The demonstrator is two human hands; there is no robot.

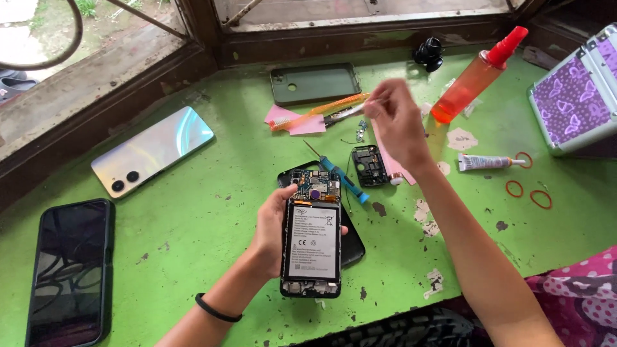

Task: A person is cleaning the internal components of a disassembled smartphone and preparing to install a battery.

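Observation:
My left hand (271,222) grips an opened phone (312,241) with its back off, so the white battery and the circuit board at its top show. It is held above a black back cover (353,247) lying on the green table (212,218). My right hand (395,122) is raised farther back, blurred, pinching a thin metal tool (344,114), apparently tweezers, near an orange toothbrush (315,112) and pink paper (289,121). A blue screwdriver (340,177) and a small black camera frame part (369,165) lie between the hands.
A silver phone (153,150) and a black phone (69,270) lie at the left. A dark green case (315,83) sits at the back. An orange spray bottle (479,74), glue tube (485,162), red rubber bands (528,189) and a purple butterfly box (575,96) stand at the right.

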